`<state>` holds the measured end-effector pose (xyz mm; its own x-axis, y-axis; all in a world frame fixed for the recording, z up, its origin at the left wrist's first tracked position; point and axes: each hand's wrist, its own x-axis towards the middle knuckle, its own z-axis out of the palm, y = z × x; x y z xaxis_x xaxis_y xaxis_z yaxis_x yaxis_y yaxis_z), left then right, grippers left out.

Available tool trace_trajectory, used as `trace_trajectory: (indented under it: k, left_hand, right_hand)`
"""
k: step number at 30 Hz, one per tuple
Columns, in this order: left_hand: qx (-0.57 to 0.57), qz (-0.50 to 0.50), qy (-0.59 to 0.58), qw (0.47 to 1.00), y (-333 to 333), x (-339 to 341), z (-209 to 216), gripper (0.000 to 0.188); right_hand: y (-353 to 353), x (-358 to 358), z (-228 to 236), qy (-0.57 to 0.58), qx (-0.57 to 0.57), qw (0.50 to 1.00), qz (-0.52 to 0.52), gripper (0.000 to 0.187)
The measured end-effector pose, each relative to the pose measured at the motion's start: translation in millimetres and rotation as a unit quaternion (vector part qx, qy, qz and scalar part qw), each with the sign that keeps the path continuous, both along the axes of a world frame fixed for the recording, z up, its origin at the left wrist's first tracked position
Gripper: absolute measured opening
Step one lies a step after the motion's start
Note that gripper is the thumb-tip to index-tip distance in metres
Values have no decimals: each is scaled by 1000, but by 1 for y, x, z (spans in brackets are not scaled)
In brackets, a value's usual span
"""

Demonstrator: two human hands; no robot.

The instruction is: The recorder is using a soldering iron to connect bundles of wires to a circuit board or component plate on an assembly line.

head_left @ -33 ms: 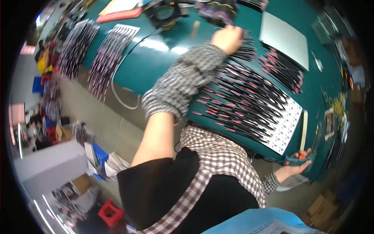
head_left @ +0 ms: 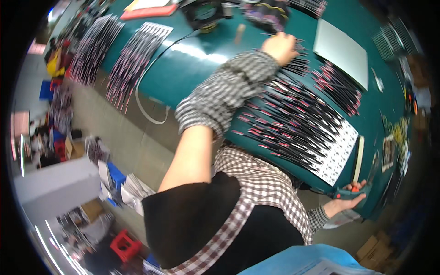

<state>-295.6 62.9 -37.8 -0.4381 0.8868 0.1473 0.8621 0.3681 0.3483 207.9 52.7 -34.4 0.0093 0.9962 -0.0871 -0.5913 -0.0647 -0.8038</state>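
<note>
My left hand point(head_left: 280, 48) reaches across the table with its fingers curled down onto a loose bunch of thin black cables point(head_left: 298, 62); the fingertips are hidden. Near the table's front edge, my right hand point(head_left: 343, 202) is wrapped round a teal handheld tool point(head_left: 347, 194) with a red trigger and a cord. Between the hands lies a white perforated board point(head_left: 340, 153). Many black cables with pink and red ends point(head_left: 288, 119) stand in rows on it and lean left.
A second cable bundle point(head_left: 337, 87) lies beside a pale flat panel point(head_left: 341, 52). Two more cable-filled boards point(head_left: 137, 59) hang over the left table edge. A black fan-like device point(head_left: 201, 16) stands at the back, its white cord point(head_left: 140, 98) looping off the table. A pale strip point(head_left: 359, 158) lies right of the board.
The whole view has shifted slightly, so the table things appear a little farther right. My left hand stays at the cable bunch, and my right hand still holds the teal tool.
</note>
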Motion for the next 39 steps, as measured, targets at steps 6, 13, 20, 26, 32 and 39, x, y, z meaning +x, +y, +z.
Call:
trace_trajectory:
  k: [6, 13, 20, 26, 32, 39]
  left_hand:
    - [358, -41, -79, 929, -106, 44, 68, 37]
    - [245, 507, -5, 826, -334, 39, -18, 27]
    - [-8, 481, -14, 876, -318, -23, -84, 23]
    - [66, 386, -32, 919, -323, -20, -104, 21]
    - [91, 397, -48, 912, -304, -5, -105, 20]
    - [78, 407, -23, 910, -306, -4, -104, 24]
  right_hand:
    - [18, 26, -9, 54, 30, 996, 67, 51]
    - [25, 7, 7, -4, 30, 999, 15, 53]
    - [49, 3, 3, -20, 39, 999, -10, 56]
    - [66, 34, -27, 40, 45, 998, 11, 53]
    - [85, 57, -53, 85, 48, 994, 58, 54]
    - [85, 57, -57, 76, 52, 994, 53, 52]
